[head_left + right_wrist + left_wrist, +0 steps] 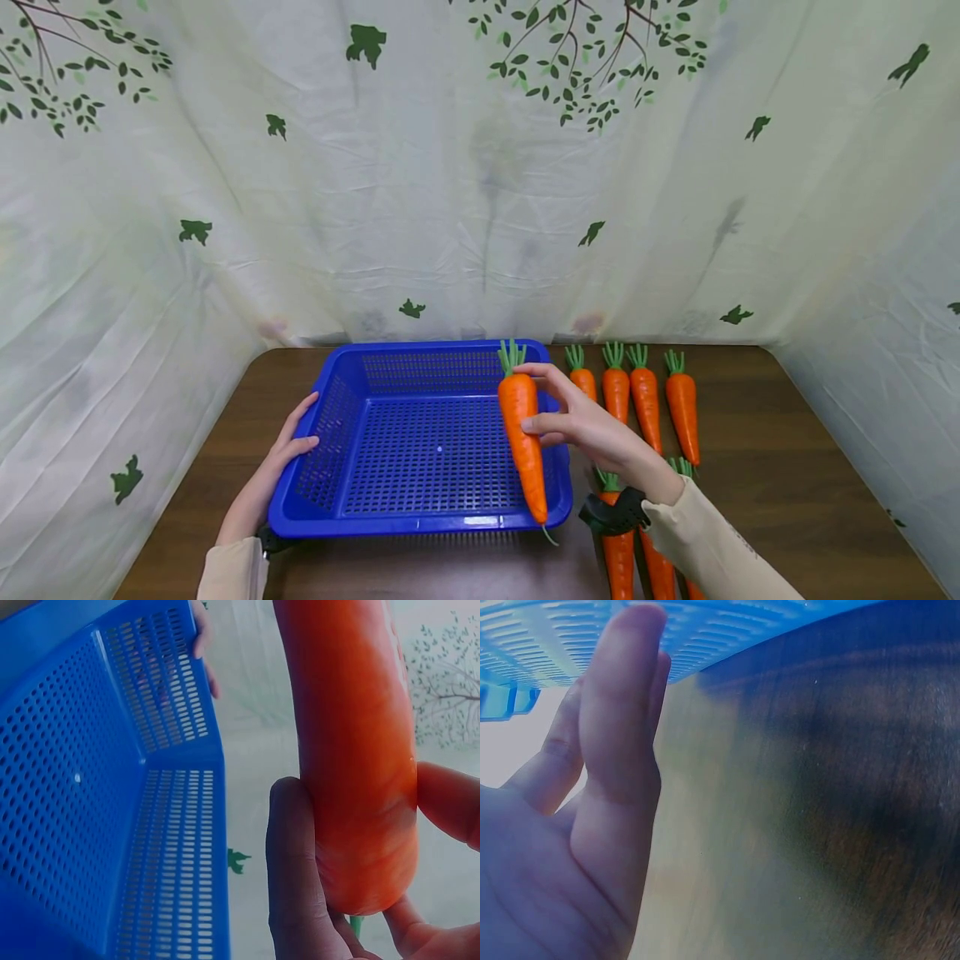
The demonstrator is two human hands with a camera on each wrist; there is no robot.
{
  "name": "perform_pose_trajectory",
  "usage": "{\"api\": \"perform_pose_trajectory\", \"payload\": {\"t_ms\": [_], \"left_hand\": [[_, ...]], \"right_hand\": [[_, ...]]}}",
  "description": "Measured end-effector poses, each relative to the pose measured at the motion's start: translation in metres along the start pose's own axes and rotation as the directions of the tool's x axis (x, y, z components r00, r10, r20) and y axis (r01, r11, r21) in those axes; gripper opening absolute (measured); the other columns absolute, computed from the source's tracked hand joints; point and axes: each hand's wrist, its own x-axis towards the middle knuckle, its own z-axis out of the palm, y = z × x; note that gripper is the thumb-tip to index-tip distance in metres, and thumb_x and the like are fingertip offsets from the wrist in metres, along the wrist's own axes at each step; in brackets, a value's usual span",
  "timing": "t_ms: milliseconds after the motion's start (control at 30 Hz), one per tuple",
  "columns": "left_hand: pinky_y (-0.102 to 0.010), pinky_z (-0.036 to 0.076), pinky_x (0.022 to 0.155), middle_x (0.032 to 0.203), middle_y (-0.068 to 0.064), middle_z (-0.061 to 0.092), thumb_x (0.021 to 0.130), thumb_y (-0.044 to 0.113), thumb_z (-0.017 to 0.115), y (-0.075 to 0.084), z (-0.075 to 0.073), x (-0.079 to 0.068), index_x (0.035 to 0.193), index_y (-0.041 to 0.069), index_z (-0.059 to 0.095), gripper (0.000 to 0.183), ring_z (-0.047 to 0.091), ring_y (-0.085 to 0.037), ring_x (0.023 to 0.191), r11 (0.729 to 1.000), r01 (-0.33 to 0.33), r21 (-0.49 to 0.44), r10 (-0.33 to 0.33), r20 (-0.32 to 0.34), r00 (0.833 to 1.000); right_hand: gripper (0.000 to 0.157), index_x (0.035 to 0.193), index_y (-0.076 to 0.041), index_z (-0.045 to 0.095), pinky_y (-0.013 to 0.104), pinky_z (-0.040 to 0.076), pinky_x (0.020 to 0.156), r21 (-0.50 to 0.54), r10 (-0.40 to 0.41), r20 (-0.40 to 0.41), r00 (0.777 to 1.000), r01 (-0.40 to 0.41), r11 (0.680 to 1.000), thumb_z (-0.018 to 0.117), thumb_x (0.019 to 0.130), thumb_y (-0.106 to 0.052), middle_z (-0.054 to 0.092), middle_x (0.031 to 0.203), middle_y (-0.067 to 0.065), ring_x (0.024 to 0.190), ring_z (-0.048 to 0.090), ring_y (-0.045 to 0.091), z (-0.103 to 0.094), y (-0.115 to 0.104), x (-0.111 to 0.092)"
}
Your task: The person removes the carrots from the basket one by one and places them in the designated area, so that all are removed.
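Observation:
A blue perforated plastic basket (420, 523) stands on the table, its inside facing up. My left hand (281, 454) rests against its left side, the fingers fairly straight and touching the rim. In the left wrist view the thumb (619, 735) points up beside the basket's slotted wall (727, 634). Over the basket's right side, my right hand (577, 417) pinches an orange carrot (522, 433) between thumb and fingers. Its green stalks point to the back and its thin tip to the front. The right wrist view shows the fingers on both sides of the carrot (352, 750).
Right of the basket, several carrots (682, 417) lie in a back row. More carrots (618, 550) lie nearer the front, partly hidden under the right forearm. The brown wooden table (787, 483) meets a white leaf-patterned cloth (450, 208) behind.

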Motion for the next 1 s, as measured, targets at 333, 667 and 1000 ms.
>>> {"api": "perform_pose_trajectory", "payload": {"t_ms": [333, 667, 1000], "left_hand": [[-0.014, 0.039, 0.086, 0.128, 0.01, 0.035, 0.091, -0.004, 0.037, 0.002, 0.0, -0.001, 0.15, 0.031, 0.03, 0.069, 0.046, 0.003, 0.109, 0.998, 0.06, 0.013, -0.06, -0.004, 0.998], [-0.014, 0.04, 0.084, 0.128, 0.005, 0.032, 0.091, -0.003, 0.038, 0.002, 0.001, 0.0, 0.149, 0.034, 0.031, 0.069, 0.047, 0.003, 0.107, 0.997, 0.077, 0.02, -0.076, -0.019, 0.997], [-0.016, 0.041, 0.084, 0.129, 0.002, 0.031, 0.091, -0.003, 0.038, 0.003, 0.0, 0.0, 0.149, 0.034, 0.031, 0.069, 0.047, 0.002, 0.107, 0.997, 0.08, 0.002, -0.08, -0.012, 0.997]], "right_hand": [[0.064, 0.144, -0.019, 0.03, 0.045, 0.049, 0.085, -0.03, 0.014, -0.039, 0.999, -0.015, 0.999, 0.064, 0.09, -0.015, 0.029, 0.143, 0.016, 0.101, 0.058, 0.034, -0.013, 0.003, -0.013], [0.062, 0.145, -0.018, 0.03, 0.044, 0.048, 0.084, -0.043, -0.001, -0.057, 0.998, -0.001, 0.999, 0.062, 0.091, -0.014, 0.025, 0.148, 0.013, 0.107, 0.053, 0.035, -0.027, 0.007, -0.028], [0.063, 0.147, -0.016, 0.027, 0.045, 0.045, 0.087, -0.047, 0.015, -0.089, 0.996, -0.019, 0.999, 0.059, 0.093, -0.014, 0.015, 0.154, 0.013, 0.119, 0.043, 0.035, -0.044, 0.012, -0.046]]}}
